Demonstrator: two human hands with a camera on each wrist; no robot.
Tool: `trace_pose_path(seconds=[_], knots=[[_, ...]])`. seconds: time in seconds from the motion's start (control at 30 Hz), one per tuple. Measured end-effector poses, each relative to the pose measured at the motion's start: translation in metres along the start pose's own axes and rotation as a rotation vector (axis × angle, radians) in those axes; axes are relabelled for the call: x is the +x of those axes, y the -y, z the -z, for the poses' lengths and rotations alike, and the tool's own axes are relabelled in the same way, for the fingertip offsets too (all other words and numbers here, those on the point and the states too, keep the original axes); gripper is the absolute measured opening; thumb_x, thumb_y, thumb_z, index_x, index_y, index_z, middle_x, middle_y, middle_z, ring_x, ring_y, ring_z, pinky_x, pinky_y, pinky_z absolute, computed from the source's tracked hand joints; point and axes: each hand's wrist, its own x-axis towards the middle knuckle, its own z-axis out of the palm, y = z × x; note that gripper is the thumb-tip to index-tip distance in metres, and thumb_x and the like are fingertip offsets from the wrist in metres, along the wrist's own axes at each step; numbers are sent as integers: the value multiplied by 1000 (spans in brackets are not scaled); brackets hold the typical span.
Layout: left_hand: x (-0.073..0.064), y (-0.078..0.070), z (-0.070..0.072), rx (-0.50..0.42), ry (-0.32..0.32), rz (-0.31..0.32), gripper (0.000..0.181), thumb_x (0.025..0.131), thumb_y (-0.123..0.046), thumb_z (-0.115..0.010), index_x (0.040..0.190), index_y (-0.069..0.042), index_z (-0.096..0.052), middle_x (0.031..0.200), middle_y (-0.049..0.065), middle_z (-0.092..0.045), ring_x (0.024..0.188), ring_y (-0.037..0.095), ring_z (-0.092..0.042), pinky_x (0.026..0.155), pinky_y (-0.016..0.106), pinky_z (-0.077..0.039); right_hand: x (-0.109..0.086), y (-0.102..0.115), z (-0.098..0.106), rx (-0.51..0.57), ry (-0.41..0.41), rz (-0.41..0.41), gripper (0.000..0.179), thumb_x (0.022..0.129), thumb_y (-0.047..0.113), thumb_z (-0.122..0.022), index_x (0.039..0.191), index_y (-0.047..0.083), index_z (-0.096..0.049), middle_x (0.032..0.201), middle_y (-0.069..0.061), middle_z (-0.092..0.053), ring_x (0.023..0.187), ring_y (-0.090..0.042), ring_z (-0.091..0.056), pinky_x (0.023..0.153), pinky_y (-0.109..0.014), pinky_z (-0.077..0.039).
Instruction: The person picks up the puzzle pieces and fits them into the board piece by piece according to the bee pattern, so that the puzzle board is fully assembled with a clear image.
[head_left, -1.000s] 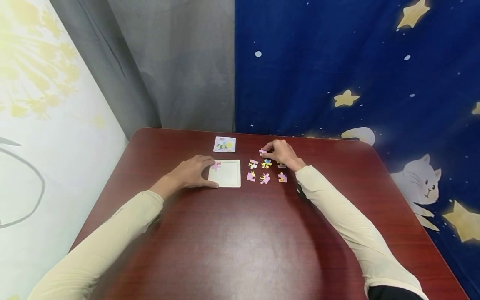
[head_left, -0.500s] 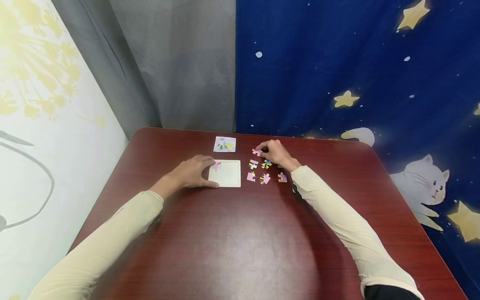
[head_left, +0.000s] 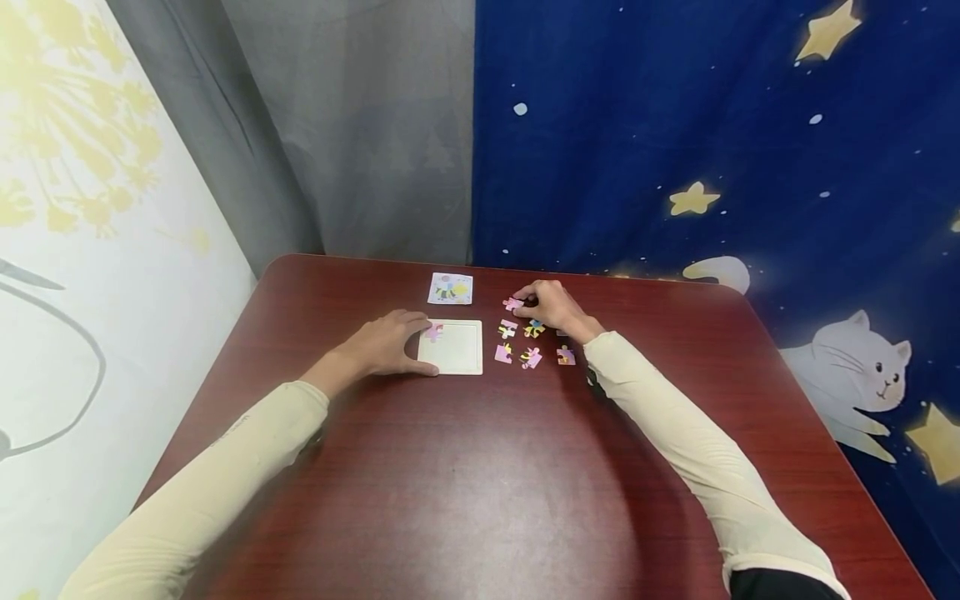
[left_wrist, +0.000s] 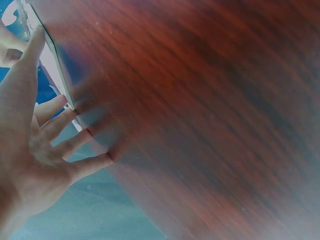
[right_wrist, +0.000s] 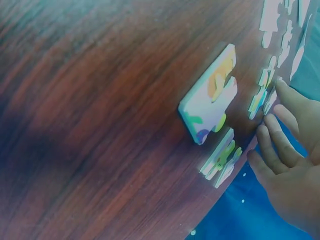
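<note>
My left hand (head_left: pixel 384 343) rests at the left side of a white square puzzle tray (head_left: pixel 461 350), thumb at its near corner and index finger at its far corner. In the left wrist view its fingers (left_wrist: pixel 70 145) are spread and straight, tips down on the table. One pink puzzle piece (head_left: pixel 434 332) lies in the tray's far left corner, partly under the fingers. With thumb and fingertips, my right hand (head_left: pixel 553 305) pinches another pink puzzle piece (head_left: pixel 513 304) at the back of the group. Several more pieces, such as a yellow-and-blue one (head_left: pixel 534 328), lie in rows nearby.
A small picture card (head_left: pixel 451 289) with a bee lies behind the tray. The dark red table (head_left: pixel 480 475) ends close behind it, against a grey curtain (head_left: pixel 375 150) and a blue starry one (head_left: pixel 585 150). One loose piece (head_left: pixel 562 332) is half hidden under my right wrist.
My right hand has moved a little to the left with the pink puzzle piece, then nearly stopped. The left hand and tray stay in place.
</note>
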Motion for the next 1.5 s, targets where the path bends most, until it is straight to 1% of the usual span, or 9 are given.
trace_pose_path(seconds=[0.17,0.4,0.57,0.7,0.87,1.0,1.23,1.43,1.5], knots=[[1,1,-1,0,-1,-3,99,77,-73,-78,148,-8,-57,154,13,-52,142,32,-46,110,57,-44,1,-1,-1,-4,9,20,29,94,21,-80,120,8,-79,111,-9,-76,95,-21,-65,84,-35,-53],[-1,-1,1,-4,7,7,99,77,-72,-79,149,-8,-57,154,13,-51,143,32,-46,110,58,-44,0,1,-3,7,20,43,26,96,18,-77,121,9,-79,110,-10,-74,96,-21,-65,85,-35,-54],[0,0,0,-3,8,7,100,76,-73,-79,149,-8,-57,155,13,-51,143,32,-45,109,58,-44,-1,2,-5,29,7,91,25,97,15,-76,120,8,-79,110,-12,-73,93,-21,-65,82,-36,-53],[0,0,0,-3,8,6,100,76,-73,-79,149,-8,-56,155,13,-51,143,33,-45,109,58,-44,-2,4,-6,32,-3,135,24,97,13,-76,119,6,-79,112,-13,-74,92,-21,-65,80,-35,-53],[1,0,0,-2,7,6,100,76,-73,-79,149,-8,-57,155,13,-51,143,33,-45,110,58,-44,-1,10,-8,28,-4,171,23,96,12,-76,118,5,-79,112,-12,-75,91,-21,-65,79,-35,-53],[0,0,0,-5,9,7,100,76,-73,-79,149,-7,-57,155,13,-51,143,33,-45,110,58,-43,-1,17,-8,33,0,198,23,96,11,-76,118,6,-79,113,-11,-75,95,-21,-65,81,-34,-52],[1,1,0,-7,13,9,100,76,-73,-79,149,-8,-56,155,13,-51,143,33,-45,112,57,-42,-1,28,-12,77,31,203,23,96,10,-76,118,7,-79,114,-10,-75,97,-21,-64,82,-33,-51],[2,1,0,-5,18,10,100,76,-73,-78,150,-8,-56,155,13,-51,143,33,-45,111,57,-42,0,37,-15,41,34,252,22,95,11,-77,116,4,-79,114,-11,-76,105,-21,-66,89,-37,-53],[2,1,0,-2,19,10,101,76,-74,-78,150,-8,-56,155,13,-51,143,33,-45,111,58,-43,-1,40,-16,39,39,256,22,95,11,-77,116,4,-79,114,-11,-76,105,-22,-67,90,-38,-54]])
